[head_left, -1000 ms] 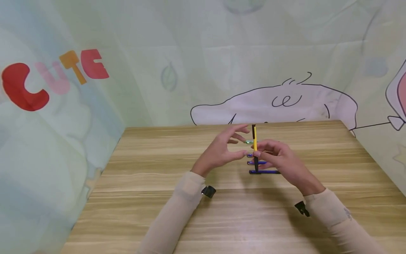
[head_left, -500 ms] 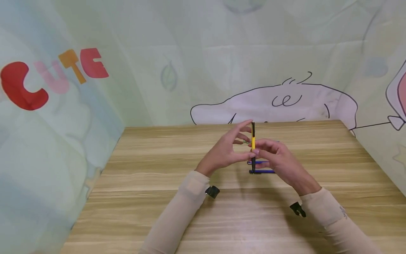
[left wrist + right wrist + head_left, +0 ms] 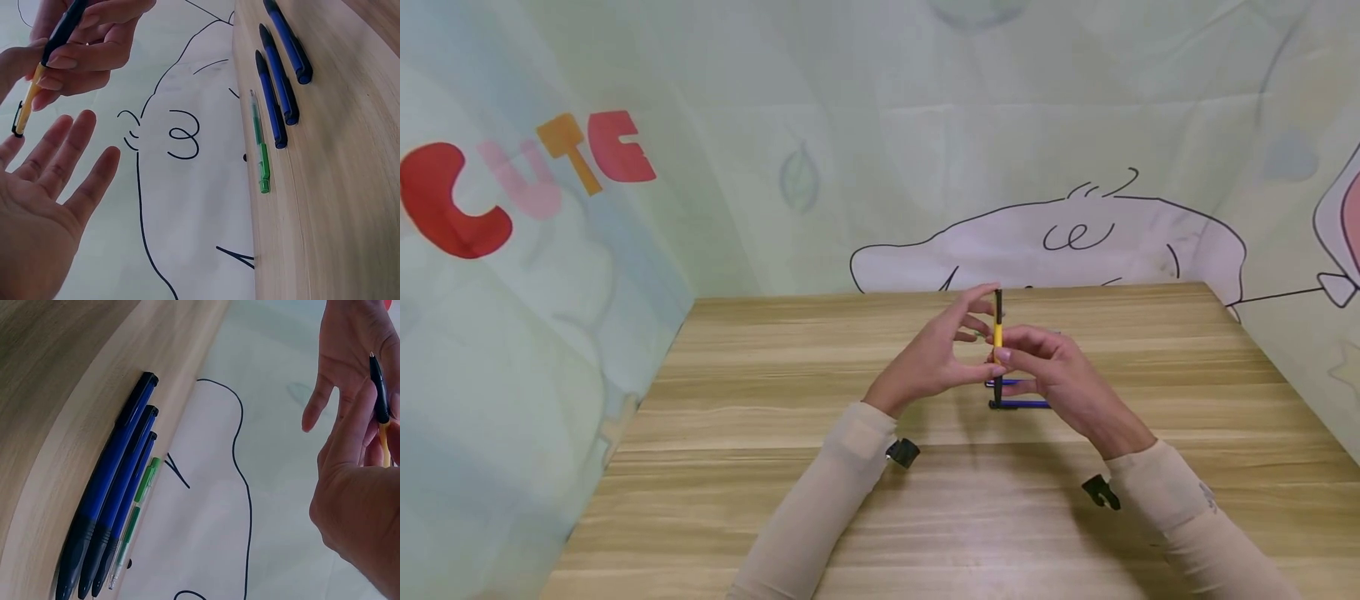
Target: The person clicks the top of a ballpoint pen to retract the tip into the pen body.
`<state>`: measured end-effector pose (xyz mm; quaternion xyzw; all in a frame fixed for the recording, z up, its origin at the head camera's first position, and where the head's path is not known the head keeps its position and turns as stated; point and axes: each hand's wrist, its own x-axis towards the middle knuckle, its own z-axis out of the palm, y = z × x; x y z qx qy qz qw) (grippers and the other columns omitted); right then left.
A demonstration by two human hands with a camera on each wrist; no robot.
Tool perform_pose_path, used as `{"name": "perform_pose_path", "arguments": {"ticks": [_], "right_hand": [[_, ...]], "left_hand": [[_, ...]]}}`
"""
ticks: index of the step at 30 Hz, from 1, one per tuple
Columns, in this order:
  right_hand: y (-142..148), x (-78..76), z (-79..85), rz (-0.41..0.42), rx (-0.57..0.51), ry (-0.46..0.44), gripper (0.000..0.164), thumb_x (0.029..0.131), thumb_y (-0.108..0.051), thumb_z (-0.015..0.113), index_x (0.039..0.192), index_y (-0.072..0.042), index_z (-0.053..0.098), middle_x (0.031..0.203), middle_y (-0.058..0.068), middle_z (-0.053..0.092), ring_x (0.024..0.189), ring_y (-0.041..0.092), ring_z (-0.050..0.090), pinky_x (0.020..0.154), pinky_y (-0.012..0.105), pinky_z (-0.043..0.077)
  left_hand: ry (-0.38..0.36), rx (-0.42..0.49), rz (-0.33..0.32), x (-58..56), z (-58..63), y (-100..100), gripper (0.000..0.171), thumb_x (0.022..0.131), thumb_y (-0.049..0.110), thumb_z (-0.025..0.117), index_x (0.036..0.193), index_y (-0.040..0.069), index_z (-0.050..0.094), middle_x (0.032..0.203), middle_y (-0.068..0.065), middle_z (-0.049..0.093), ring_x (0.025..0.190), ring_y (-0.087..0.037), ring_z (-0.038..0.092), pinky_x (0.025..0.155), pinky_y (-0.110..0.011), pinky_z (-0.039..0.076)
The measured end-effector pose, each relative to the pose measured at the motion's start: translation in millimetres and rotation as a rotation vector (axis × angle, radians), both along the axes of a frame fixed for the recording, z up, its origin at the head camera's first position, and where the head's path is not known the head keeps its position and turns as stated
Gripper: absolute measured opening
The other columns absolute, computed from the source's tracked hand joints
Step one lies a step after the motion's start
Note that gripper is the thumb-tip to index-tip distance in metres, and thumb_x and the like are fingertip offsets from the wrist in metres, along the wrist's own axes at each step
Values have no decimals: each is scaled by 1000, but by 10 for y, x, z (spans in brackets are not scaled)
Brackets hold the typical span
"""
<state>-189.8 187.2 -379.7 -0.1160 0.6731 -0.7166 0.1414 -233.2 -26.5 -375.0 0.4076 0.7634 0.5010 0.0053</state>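
The printed backdrop rises behind and to both sides of the table, whose far edge runs along its foot. The side edges slant outward; the near edge is out of view. A broad stretch of wood separates the left sleeve from the left edge; more wood lies between the sleeves, and between the right hand and the right edge.

That hand pinches the yellow-and-black pen between thumb and fingers. The left hand is spread, its index fingertip at the clicker end and its thumb reaching to the pen lower down, the other fingers apart.

Three blue pens lie side by side on the wood. The yellow-and-black pen is raised off the table, right of the middle, its writing end lowest in the head view; its true tilt I cannot tell. The green pen lies just inside the far edge, beside the blue row. Smallest are the black buckles, one by each cuff.
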Motion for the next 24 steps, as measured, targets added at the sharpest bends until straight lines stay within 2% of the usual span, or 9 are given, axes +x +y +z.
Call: {"name": "perform_pose_path", "arguments": {"ticks": [9, 18, 24], "right_hand": [[-5, -11, 3, -6, 18, 7, 16, 101, -18, 65, 115, -12, 69, 116, 2, 67, 99, 17, 68, 82, 42, 62], [6, -9, 0, 4, 7, 14, 17, 102, -18, 64, 115, -10, 68, 115, 3, 67, 98, 18, 68, 81, 40, 63], [10, -7, -4, 11, 5, 25, 17, 102, -19, 64, 116, -10, 68, 114, 4, 67, 98, 18, 69, 81, 41, 63]], "left_hand": [[-2, -8, 5, -1, -10, -4, 98, 85, 16, 84, 159, 32, 22, 139, -6, 54, 115, -19, 63, 103, -42, 54], [8, -9, 1, -1, -30, 2, 97, 85, 14, 83, 159, 30, 21, 138, -9, 55, 114, -15, 63, 103, -44, 54], [20, -4, 0, -3, -34, 8, 97, 85, 13, 83, 159, 28, 22, 137, -5, 56, 113, -13, 63, 102, -37, 54]]}}
